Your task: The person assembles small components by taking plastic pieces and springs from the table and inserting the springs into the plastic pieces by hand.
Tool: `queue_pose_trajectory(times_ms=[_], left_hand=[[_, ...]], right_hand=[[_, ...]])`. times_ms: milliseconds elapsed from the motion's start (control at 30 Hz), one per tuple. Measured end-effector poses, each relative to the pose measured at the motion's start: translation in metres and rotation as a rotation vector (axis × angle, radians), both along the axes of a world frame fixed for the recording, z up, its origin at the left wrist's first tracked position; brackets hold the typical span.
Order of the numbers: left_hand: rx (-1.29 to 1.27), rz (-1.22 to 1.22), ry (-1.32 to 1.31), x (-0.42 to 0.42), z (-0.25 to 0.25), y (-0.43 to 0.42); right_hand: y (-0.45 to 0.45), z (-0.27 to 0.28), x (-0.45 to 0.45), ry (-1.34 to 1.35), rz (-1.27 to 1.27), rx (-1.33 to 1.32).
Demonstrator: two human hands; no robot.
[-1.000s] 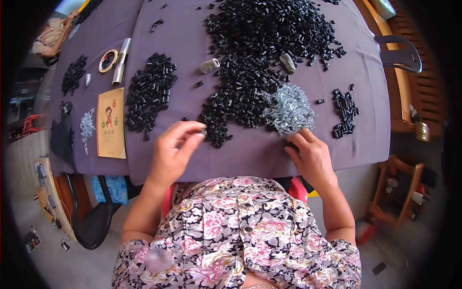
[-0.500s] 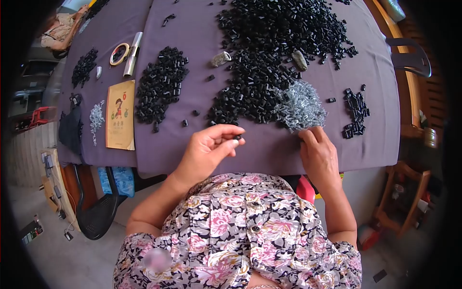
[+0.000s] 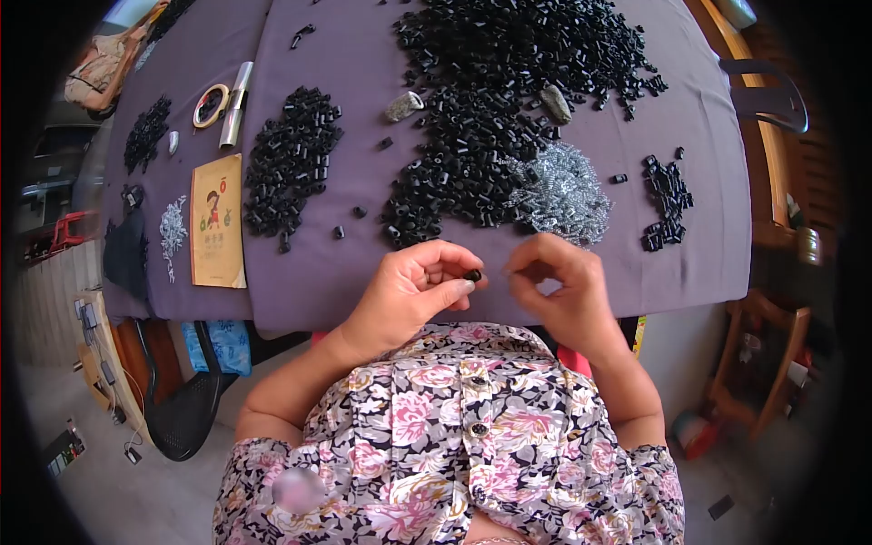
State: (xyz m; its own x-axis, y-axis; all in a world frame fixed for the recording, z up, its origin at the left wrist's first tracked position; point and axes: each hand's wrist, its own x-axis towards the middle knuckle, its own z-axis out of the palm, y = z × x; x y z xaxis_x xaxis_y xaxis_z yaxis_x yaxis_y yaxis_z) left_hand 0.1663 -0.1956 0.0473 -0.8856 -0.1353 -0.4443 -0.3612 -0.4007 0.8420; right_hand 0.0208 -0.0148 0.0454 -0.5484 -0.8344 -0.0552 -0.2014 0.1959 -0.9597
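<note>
My left hand (image 3: 409,291) pinches a small black plastic cap (image 3: 472,275) between thumb and forefinger, just past the table's near edge. Facing it, a little to the right, my right hand (image 3: 570,283) has thumb and forefinger brought together. Whatever sits in that pinch is too small and blurred to make out. Beyond the right hand lies a heap of small silvery coil springs (image 3: 570,195). It touches a broad pile of black plastic caps (image 3: 472,150) that stretches toward the far side.
Left of centre is another pile of black pieces (image 3: 291,163), with a yellow booklet (image 3: 218,222), a tape roll (image 3: 212,106) and a shiny tube (image 3: 237,104) beyond. A small group of black parts (image 3: 668,202) lies right. Two finger-like sleeves, one greyish (image 3: 404,106), rest among the piles.
My right hand has moved from the spring heap leftward, close to my left hand. The left hand, still pinching the black cap, has shifted slightly right and nearer to me.
</note>
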Motion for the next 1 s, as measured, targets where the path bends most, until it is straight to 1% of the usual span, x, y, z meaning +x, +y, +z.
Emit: queue_pose_trajectory(times_ms=[67, 167, 267, 367, 467, 567, 733, 767, 833, 867, 967, 1000], left_hand=[[-0.028, 0.004, -0.003, -0.002, 0.001, 0.002], [-0.082, 0.004, 0.016, -0.001, 0.001, 0.003], [-0.128, -0.018, 0.035, 0.001, -0.003, 0.004], [-0.15, -0.022, 0.034, 0.0, -0.005, 0.006], [-0.147, 0.0, 0.036, 0.0, -0.007, 0.005], [-0.152, 0.0, 0.031, 0.002, -0.008, 0.005], [-0.045, 0.005, -0.006, 0.005, -0.006, 0.004], [0.026, 0.022, -0.026, 0.007, -0.007, 0.002], [0.168, 0.058, -0.066, 0.011, -0.009, -0.002], [0.177, 0.087, -0.055, 0.014, -0.011, -0.002], [0.188, 0.157, -0.045, 0.025, -0.015, 0.0], [0.181, 0.169, -0.054, 0.027, -0.014, 0.0]], right_hand=[[-0.011, 0.003, 0.006, -0.011, 0.051, -0.041], [-0.018, 0.005, 0.009, 0.124, 0.062, -0.016], [-0.018, 0.004, 0.01, 0.191, 0.051, -0.028], [-0.017, 0.003, 0.011, 0.184, 0.044, -0.027], [-0.016, 0.003, 0.012, 0.232, 0.069, -0.061], [-0.016, -0.001, 0.015, 0.206, 0.053, -0.078], [-0.016, -0.005, 0.014, -0.057, 0.073, -0.045], [-0.016, -0.007, 0.014, -0.118, 0.073, -0.043], [-0.015, -0.012, 0.018, -0.094, 0.108, -0.103], [-0.016, -0.014, 0.02, -0.082, 0.126, -0.134], [-0.019, -0.012, 0.024, -0.19, 0.211, -0.211], [-0.02, -0.014, 0.021, -0.169, 0.263, -0.212]])
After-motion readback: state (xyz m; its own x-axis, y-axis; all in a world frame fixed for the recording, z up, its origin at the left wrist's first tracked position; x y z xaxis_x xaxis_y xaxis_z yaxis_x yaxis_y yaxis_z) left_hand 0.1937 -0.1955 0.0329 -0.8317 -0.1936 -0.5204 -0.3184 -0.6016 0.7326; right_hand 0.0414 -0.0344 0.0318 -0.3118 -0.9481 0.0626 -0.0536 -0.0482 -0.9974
